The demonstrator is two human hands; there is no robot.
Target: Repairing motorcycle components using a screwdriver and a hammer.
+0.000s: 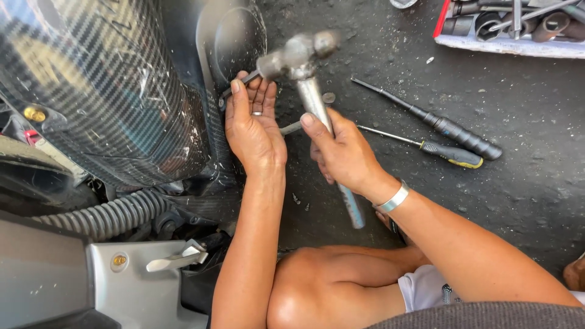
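Observation:
My right hand (342, 151) grips the metal shaft of a hammer (303, 55), whose blurred steel head is raised just above my left hand. My left hand (253, 125), with a ring on one finger, holds a thin dark metal tool (234, 87) against the dark side cover (228, 42) of a motorbike. The tool's far end is at the cover's edge. A silver bracelet circles my right wrist. A short metal bar pokes out between my two hands.
Two screwdrivers lie on the asphalt to the right, a long black one (448, 128) and a shorter one with a yellow-tipped handle (452, 154). A tray of sockets (512, 27) sits top right. A carbon-pattern exhaust cover (103, 91), ribbed hose (109, 214) and footpeg (173, 261) fill the left.

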